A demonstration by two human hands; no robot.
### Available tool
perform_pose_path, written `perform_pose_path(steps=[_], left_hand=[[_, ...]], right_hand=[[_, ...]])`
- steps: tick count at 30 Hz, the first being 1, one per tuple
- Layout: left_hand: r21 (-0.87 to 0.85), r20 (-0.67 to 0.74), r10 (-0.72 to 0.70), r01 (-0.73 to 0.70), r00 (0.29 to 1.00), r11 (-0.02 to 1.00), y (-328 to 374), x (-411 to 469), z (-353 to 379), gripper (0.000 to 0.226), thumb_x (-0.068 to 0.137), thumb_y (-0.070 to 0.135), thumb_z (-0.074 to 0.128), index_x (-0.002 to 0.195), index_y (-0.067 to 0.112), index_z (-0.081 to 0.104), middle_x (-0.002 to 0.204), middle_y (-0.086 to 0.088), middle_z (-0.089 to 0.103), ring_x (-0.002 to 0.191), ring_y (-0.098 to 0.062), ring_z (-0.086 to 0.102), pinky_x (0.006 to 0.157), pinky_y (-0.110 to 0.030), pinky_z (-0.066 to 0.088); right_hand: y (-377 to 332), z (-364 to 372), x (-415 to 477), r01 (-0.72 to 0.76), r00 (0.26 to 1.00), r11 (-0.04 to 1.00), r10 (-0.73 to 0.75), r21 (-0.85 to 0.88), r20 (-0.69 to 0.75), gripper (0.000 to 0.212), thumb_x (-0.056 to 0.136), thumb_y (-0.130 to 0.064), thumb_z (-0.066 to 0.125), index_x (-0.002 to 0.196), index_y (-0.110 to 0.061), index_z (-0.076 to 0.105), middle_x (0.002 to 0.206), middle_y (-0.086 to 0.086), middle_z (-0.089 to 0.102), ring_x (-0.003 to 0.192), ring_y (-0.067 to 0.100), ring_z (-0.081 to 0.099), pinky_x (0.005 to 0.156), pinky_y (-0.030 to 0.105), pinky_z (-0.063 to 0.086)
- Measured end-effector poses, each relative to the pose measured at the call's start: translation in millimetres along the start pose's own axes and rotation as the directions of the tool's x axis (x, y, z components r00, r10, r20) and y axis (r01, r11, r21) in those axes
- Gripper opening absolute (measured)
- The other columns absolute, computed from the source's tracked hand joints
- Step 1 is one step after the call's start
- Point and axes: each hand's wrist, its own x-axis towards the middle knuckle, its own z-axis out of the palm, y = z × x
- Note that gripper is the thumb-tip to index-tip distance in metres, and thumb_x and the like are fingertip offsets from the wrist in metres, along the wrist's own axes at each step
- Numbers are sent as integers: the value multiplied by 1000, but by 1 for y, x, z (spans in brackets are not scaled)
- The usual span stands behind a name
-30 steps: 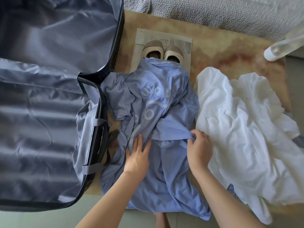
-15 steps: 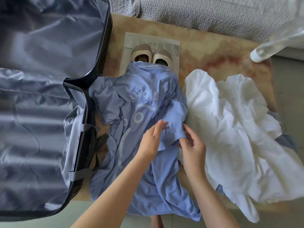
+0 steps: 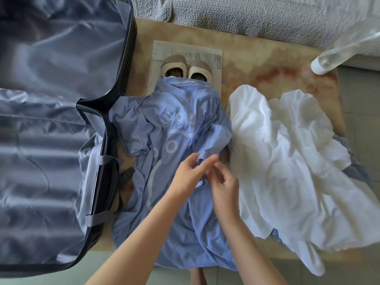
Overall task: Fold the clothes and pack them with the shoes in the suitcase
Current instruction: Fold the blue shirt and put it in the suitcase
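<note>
A light blue T-shirt (image 3: 176, 128) with pale lettering lies crumpled in the middle of a low table. My left hand (image 3: 190, 174) pinches an edge of its right sleeve near the shirt's middle. My right hand (image 3: 225, 183) hovers right beside it, fingers loosely curled at the same fold; no grip shows. A crumpled white garment (image 3: 287, 161) lies to the right. A pair of beige shoes (image 3: 186, 67) stands on paper behind the shirt's collar. The open suitcase (image 3: 51, 140), lined in grey, fills the left side.
The marbled tan table top (image 3: 267, 68) shows bare behind the white garment. A grey textured sofa (image 3: 246, 15) runs along the far edge. A clear bottle (image 3: 333, 56) juts in at the top right. A grey-blue cloth (image 3: 355, 171) peeks from under the white garment.
My left hand went from lying flat on the shirt to pinching the sleeve edge. My right hand let go of the sleeve and drew in beside the left.
</note>
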Motion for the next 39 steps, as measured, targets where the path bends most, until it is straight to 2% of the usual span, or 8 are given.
perform_pose_path(steps=[7,12,17,23,27,30,34,39], left_hand=[[79,-272,144,-127,951,989,9,7,-24,38,94,29,55,90,-8,60,74,-20,59,71,-19,52,68,-36,40],[153,-399,296,-255,868,955,33,7,-48,34,96,31,48,94,-2,56,76,-6,47,71,-15,41,67,-32,34],[195,-471,396,-345,788,918,49,8,-59,31,101,27,41,85,3,51,74,-4,41,69,-9,37,64,-25,32],[242,-574,412,-334,707,911,55,18,-82,25,102,26,39,87,14,55,71,11,51,66,3,45,68,-15,36],[260,-642,407,-314,650,913,55,23,-95,27,102,24,37,77,19,48,70,10,47,63,3,42,64,-11,35],[254,-711,378,-285,592,924,56,26,-102,33,102,24,35,70,17,35,67,6,35,58,-3,32,59,-15,32],[288,-798,358,-215,485,933,64,33,-109,32,103,24,32,72,19,32,65,7,36,54,-1,37,57,-12,33],[308,-873,312,-71,374,949,75,45,-120,35,104,33,25,109,8,50,94,0,57,84,-20,47,66,-25,26]], right_hand=[[5,-23,19,47,998,994,-42,-99,44,40,93,5,47,112,-23,67,111,-4,69,103,6,65,90,25,50],[-8,-30,74,111,987,962,-77,-251,142,51,89,13,46,127,-19,57,126,-7,58,121,10,53,87,-1,37],[-12,-9,131,223,951,866,-92,-448,296,58,90,6,50,142,-19,45,143,-1,47,128,9,43,93,2,30],[-22,11,180,353,931,548,-122,-758,345,40,89,-8,59,126,-24,60,149,1,39,134,23,26,107,29,17],[-36,11,194,434,901,569,-270,-698,339,11,86,-14,64,93,-17,71,118,-1,66,123,24,46,105,31,19],[-58,0,191,485,875,625,-350,-612,335,9,88,-15,62,82,-21,57,78,-3,67,84,18,62,111,35,17],[-86,6,196,571,816,537,-450,-621,362,23,85,-39,66,79,-21,54,72,5,65,76,17,60,108,13,-1],[-99,58,212,639,728,397,-589,-659,352,31,85,-45,60,80,-16,68,65,-4,60,77,20,58,108,20,4]])
